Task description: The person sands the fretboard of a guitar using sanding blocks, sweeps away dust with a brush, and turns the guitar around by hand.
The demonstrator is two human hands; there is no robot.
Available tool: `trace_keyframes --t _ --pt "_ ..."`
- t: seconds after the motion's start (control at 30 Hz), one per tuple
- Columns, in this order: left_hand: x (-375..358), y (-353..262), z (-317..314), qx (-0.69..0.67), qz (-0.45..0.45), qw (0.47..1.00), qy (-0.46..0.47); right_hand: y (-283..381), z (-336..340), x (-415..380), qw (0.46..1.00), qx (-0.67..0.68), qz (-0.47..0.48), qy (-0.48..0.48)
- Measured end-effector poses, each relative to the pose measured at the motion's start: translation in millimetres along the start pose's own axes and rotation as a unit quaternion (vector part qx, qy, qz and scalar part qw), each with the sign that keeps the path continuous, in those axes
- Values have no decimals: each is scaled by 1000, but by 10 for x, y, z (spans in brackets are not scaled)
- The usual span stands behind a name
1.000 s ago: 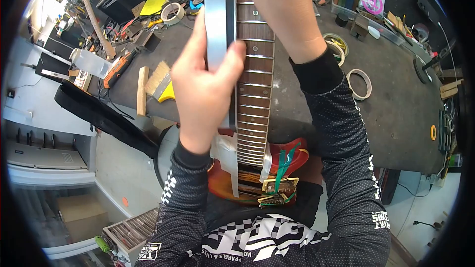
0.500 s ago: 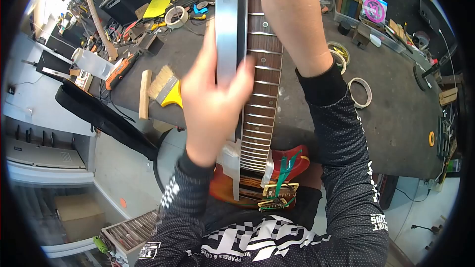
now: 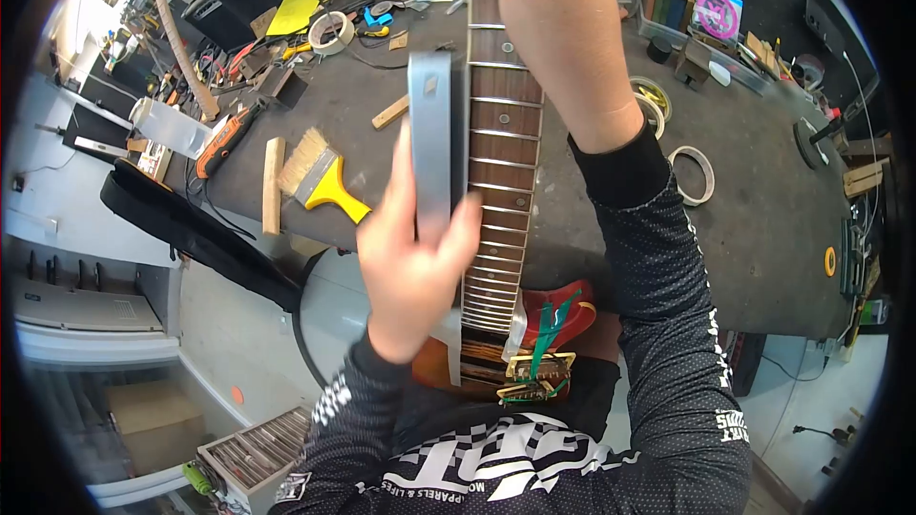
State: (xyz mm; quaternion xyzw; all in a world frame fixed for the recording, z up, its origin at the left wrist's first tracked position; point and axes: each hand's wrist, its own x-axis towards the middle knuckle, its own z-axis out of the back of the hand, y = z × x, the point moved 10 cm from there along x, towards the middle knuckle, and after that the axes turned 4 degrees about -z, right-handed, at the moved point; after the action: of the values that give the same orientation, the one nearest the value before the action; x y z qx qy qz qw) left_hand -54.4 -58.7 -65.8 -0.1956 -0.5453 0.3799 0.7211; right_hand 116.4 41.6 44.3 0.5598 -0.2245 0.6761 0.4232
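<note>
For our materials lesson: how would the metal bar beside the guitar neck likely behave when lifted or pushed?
The metal bar looks straight and thick-walled, so probably stiff. Its smooth, shiny face may be slippery; the left hand wraps one end. Flat sides suggest sliding, not rolling.

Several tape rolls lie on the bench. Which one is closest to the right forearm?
The pale ring-shaped tape roll lying flat just beyond the black sleeve of the right forearm. The yellowish rolls sit farther up the bench, and the white roll lies left of the guitar neck.

Left hand (image 3: pixel 412 262) closed in a grip, thumb up, forearm raised; right hand (image 3: pixel 558 33) stretched forward, palm down, both arms in dark sleeves.
</note>
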Motion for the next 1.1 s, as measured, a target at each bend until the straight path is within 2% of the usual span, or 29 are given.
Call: trace_keyframes --t 0.03,0.07,0.13,0.17,0.27,0.3,0.37,0.4,0.43,0.5,0.6,0.63,0.67,0.73,0.77,0.8,0.87,0.9,1.0,1.03,1.07,1.1 --pt "-233 18 20 3 12 1000 1 -146 46 40 936 321 -89 -115" --pt "-379 118 40 -41 39 998 -22 -113 51 34 960 253 -70 -100" --pt "-14 60 5 -22 7 1000 -7 1 18 3 991 121 -27 -60" --pt "290 -54 -1 -5 -5 1000 -17 46 49 0 994 90 1 -69" --pt "949 -56 -111 -164 -4 986 -18 162 158 24 992 -6 80 -100" --pt "870 -29 -81 -144 16 989 -21 -187 88 76 946 286 -120 -97" --pt "484 3 -43 -102 56 993 -20 20 113 47 990 120 -20 -72" --pt "174 40 8 -16 21 999 -34 88 101 19 997 32 30 -59" --pt "-133 80 34 -18 25 999 -36 86 112 3 996 25 29 -78" --pt "-158 61 17 -28 28 999 -26 151 110 2 993 12 32 -114" --pt "378 -65 -23 -16 14 1000 7 103 41 -24 996 -77 -31 16" --pt "758 -72 -96 -110 34 993 7 -215 23 57 925 347 -103 -115" --pt "1026 -78 -164 -204 48 978 7 -193 18 123 920 355 -144 -80" --pt "893 -60 -100 -131 44 990 1 -106 115 52 899 366 -239 -13" --pt "757 -52 -72 -95 43 995 -1 -52 190 78 910 355 -214 -36" --pt "554 -118 -34 -33 10 999 -7 -56 169 78 905 357 -230 -31" --pt "264 -68 -2 -68 14 997 -31 -71 125 69 894 362 -263 -18" --pt "328 -47 -22 -66 13 998 -19 -106 63 55 867 388 -312 -3" --pt "874 -83 -42 -75 30 997 -9 -31 136 138 877 402 -265 -9" --pt "1105 -73 -93 -139 22 990 -12 -4 148 123 885 379 -269 2" --pt "1267 -73 -139 -202 16 979 -11 -42 91 93 875 401 -271 -6" --pt "1294 -108 -137 -184 -1 983 -8 -92 24 46 864 422 -273 -14"
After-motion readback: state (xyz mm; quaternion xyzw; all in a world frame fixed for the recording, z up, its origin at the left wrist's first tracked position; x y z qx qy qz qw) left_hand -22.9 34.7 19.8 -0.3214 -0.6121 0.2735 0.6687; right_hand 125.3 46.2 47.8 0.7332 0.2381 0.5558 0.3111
